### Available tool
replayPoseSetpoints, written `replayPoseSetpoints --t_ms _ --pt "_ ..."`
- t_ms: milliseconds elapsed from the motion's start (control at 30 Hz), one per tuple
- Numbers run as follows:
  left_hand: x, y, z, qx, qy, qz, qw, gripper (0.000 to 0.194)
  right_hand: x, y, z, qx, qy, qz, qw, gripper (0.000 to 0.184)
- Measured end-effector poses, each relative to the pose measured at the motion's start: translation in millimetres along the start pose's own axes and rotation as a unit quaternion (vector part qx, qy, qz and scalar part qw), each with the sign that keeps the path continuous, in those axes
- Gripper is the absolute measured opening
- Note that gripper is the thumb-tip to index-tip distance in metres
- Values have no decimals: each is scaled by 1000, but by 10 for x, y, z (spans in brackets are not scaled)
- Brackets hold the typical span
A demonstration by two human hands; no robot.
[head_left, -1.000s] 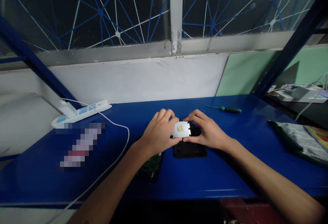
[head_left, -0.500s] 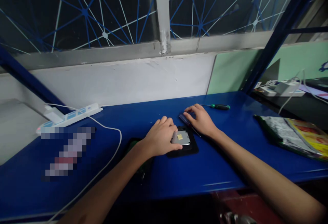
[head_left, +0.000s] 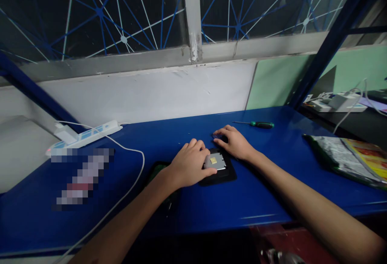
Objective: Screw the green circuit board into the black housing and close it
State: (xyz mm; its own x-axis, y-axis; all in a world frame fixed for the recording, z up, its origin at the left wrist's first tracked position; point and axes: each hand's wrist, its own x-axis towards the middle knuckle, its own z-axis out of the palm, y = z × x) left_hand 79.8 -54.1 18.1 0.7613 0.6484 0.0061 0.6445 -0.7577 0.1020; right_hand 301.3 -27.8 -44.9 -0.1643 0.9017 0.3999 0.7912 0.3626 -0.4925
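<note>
A silvery metal plate point(head_left: 220, 165) with a small yellowish square pad on top lies over a black case or tray point(head_left: 231, 174) on the desk. My left hand point(head_left: 191, 165) is closed on the plate's left part, thumb along the near edge and fingers over the far side. Beyond the case, my right hand point(head_left: 234, 141) rests low on the desk with curled fingers. Between its thumb and fingertips shows the purple handle of a screwdriver point(head_left: 216, 136); the shaft is hidden. Under my left forearm sits a dark shell with a green circuit board point(head_left: 157, 168), mostly covered.
A green-and-black screwdriver point(head_left: 262, 125) lies toward the back of the blue desk point(head_left: 205, 211). On the left are a power strip point(head_left: 99, 129), a white cable point(head_left: 142, 161) and a blurred-out item point(head_left: 87, 175). A shiny printed bag point(head_left: 347, 157) lies at right.
My right hand has left the plate and moved to the purple screwdriver on the far side. The plate has come down onto the black case, still in my left hand. The view has swung right.
</note>
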Motion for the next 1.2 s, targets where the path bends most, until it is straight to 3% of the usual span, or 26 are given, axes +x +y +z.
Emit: replayPoseSetpoints --t_ms 200,367,500,600,667,867,1067,1200 --pt "-197 27 78 11 87 -3 996 35 -2 19 -10 -2 -2 -2 1000 16" --pt "-547 17 172 0 110 -10 994 35 4 -9 -107 8 37 16 999 31" --pt "-844 -61 262 -14 185 -79 979 29 22 -49 -255 36 138 41 989 44" --pt "-1003 -126 337 -32 222 -123 967 25 20 -66 -317 117 239 69 962 48" --pt "-1060 -143 377 -50 225 -141 963 23 9 -87 -313 183 267 86 942 46" --pt "-1059 -101 410 -65 217 -161 961 24 17 -337 -134 292 223 93 925 35" --pt "-1045 -120 437 -50 235 -162 957 29 170 -571 88 257 164 60 950 36" --pt "-1000 -89 331 -29 213 -147 965 27 244 -645 164 240 136 51 960 35"
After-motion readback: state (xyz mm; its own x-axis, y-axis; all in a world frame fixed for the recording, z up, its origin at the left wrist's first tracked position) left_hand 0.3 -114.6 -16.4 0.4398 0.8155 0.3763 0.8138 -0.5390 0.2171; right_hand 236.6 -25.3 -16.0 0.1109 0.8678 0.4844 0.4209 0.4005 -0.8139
